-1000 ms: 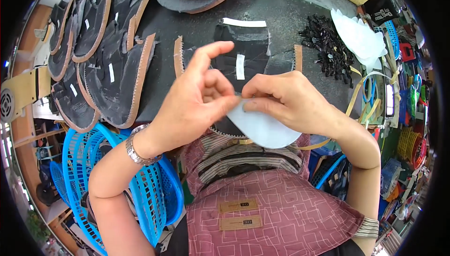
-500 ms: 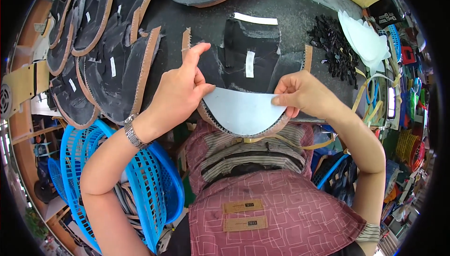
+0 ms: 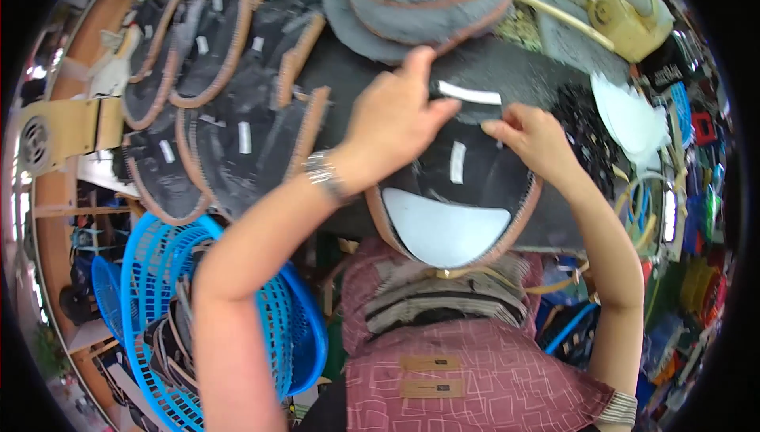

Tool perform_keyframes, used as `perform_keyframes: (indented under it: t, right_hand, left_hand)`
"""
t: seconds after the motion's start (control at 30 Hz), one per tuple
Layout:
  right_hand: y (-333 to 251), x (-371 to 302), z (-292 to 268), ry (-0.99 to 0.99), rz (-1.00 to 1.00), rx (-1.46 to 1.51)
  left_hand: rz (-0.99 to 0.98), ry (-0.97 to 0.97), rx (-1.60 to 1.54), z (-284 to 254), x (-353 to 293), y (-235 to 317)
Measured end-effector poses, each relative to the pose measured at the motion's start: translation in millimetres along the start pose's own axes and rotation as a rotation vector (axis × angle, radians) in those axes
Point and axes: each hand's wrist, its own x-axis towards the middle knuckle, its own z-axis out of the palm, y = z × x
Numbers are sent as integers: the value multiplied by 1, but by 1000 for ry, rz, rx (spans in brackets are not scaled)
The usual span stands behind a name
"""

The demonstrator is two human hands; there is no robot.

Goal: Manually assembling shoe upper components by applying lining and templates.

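A black shoe upper with a brown toothed edge lies at the table's front edge. On its curved near end rests a pale, crescent-shaped toe piece, touched by neither hand. My left hand hovers over the upper's far left part, thumb and forefinger spread and holding nothing. Over its far right side is my right hand, fingers curled and slightly blurred, with a gap between thumb and forefinger. Whether those fingertips touch the upper is unclear. White strips mark the upper's far end and middle.
Several similar uppers overlap on the left. Grey curved pieces are stacked at the back. A heap of small black bits and pale toe pieces lie right. Blue baskets stand below left, near my left arm.
Both hands have let go of the pale toe piece and moved farther away over the upper. The toe piece now lies on the upper. The view has shifted.
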Motion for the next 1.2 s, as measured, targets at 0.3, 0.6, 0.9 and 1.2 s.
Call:
perform_keyframes:
  t: [0.3,0.6,0.9,1.2]
  right_hand:
    - [-12,-28,-7,-141,137,727]
    - [-13,-53,-5,-181,144,1510]
    - [-28,-54,-3,337,72,927]
    - [-58,-29,-16,199,-158,-18]
  left_hand:
    - [-128,131,-57,-18,-16,1]
    - [111,-126,-651,-40,-45,34]
    - [141,-66,-732,-33,-47,52]
    - [-132,-18,-343,2,-17,23]
